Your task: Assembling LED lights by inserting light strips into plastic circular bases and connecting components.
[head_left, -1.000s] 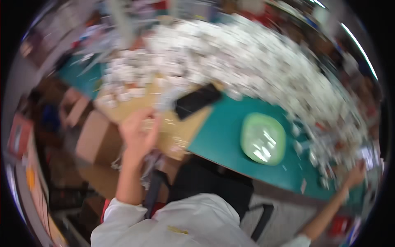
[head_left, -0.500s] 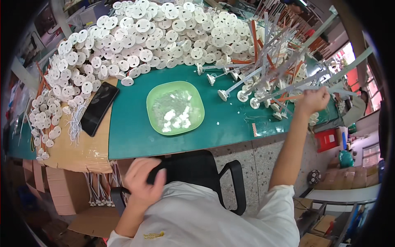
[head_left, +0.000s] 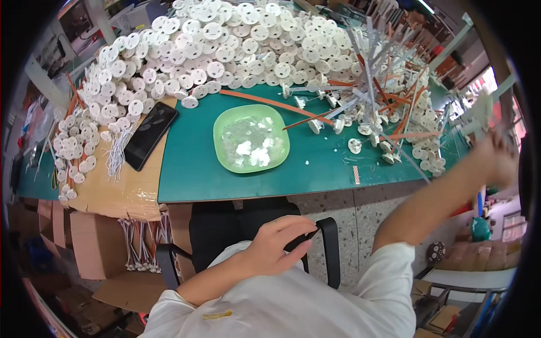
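Observation:
My left hand [head_left: 276, 245] is low in the middle, its fingers curled over the edge of a black chair [head_left: 225, 225] pushed under the table. Off to the far right, my right hand [head_left: 496, 160] is raised and blurred beside the table's end, close to a tangle of white rods with discs [head_left: 389, 73]. A pale rod shape [head_left: 479, 110] shows just above that hand, and I cannot tell whether it is held. A green dish [head_left: 222, 152] with small clear pieces sits on the green table [head_left: 191, 174].
A large heap of white round discs [head_left: 225, 45] covers the table's far side. A black phone [head_left: 149, 135] lies on brown cardboard [head_left: 112, 191] at the left. Orange strips [head_left: 270, 102] cross the table. Cardboard boxes [head_left: 90, 248] and wire bundles [head_left: 141, 242] stand below.
The view has swung from the left part of the table to its middle. My left hand dropped from the cardboard to the chair. My right hand lifted from the rods toward the right.

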`<action>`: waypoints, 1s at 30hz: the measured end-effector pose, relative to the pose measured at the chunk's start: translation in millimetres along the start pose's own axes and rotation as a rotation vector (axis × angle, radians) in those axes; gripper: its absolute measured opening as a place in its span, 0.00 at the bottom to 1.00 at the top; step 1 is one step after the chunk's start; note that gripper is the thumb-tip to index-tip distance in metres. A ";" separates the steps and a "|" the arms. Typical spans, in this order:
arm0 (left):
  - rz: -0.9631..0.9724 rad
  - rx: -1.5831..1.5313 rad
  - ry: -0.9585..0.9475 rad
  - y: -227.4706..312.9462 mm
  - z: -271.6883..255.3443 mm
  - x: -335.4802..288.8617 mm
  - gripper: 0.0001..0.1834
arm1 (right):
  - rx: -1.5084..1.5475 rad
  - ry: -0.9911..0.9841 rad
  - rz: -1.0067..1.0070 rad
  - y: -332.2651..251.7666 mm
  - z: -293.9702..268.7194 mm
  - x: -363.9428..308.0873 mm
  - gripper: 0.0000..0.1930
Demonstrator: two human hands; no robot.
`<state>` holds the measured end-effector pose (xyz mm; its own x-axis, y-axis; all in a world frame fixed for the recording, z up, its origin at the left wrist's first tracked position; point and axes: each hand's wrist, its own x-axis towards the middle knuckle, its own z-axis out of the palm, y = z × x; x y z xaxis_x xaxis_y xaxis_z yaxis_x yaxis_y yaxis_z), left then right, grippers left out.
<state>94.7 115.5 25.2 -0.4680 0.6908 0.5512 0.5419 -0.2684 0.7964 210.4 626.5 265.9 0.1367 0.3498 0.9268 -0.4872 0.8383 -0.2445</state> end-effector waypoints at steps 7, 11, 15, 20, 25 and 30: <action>-0.271 -0.787 -0.223 9.2 -4.5 -12.8 0.30 | 0.447 -0.116 1.042 -225.4 125.0 -245.5 0.07; -0.245 -0.787 -0.510 12.8 -18.3 -28.9 0.31 | 0.631 -0.351 1.238 -240.0 161.2 -304.8 0.05; -0.367 -0.835 -0.160 35.9 -17.4 -52.8 0.33 | 0.476 -0.210 0.949 -259.8 209.1 -316.5 0.14; -0.557 -0.801 0.034 43.3 -56.3 -52.2 0.36 | 0.474 -0.800 0.271 -272.3 183.3 -325.1 0.17; -0.664 -0.850 0.076 41.4 -59.8 -62.9 0.34 | 0.259 -0.771 0.083 -285.5 182.1 -361.4 0.17; -0.651 -0.846 0.143 42.2 -49.6 -60.0 0.35 | 0.247 -0.757 0.079 -286.5 178.1 -368.9 0.18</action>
<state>111.0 29.5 38.1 -0.5988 0.7986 -0.0606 -0.4739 -0.2922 0.8307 145.9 182.9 44.9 -0.4854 -0.0490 0.8729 -0.6600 0.6754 -0.3290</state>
